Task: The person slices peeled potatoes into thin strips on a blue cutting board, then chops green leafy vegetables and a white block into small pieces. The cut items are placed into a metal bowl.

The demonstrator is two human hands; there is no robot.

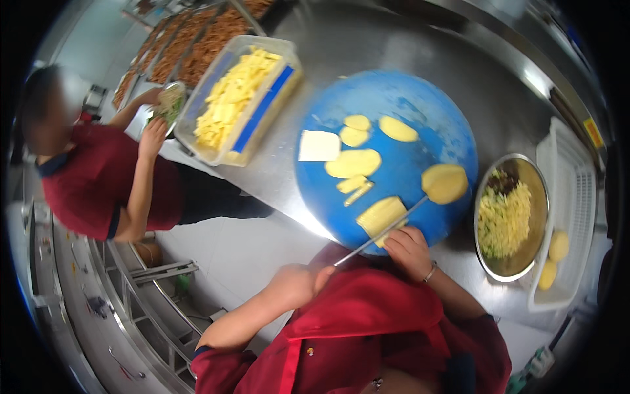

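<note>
My left hand [295, 285] grips a knife, its handle hidden in the fist. The knife blade [362, 247] appears edge-on as a thin line across a peeled, cut potato [380, 215] near the front of a round blue cutting board [443, 123]. Curled over the near side of that potato are the fingers of my right hand [409, 250]. A larger peeled potato [444, 183] sits by the knife's tip. Several potato slices [353, 163] and thin end pieces lie farther left, beside a white square piece [319, 146] that I cannot identify.
A clear plastic bin [268, 115] holds potato strips. Right of the board stand a steel bowl [539, 212] of shredded vegetables and a white plastic basket [566, 192] with two potatoes [558, 246]. At left a person [108, 172] handles a small bowl [171, 106] near trays of brown food [184, 44].
</note>
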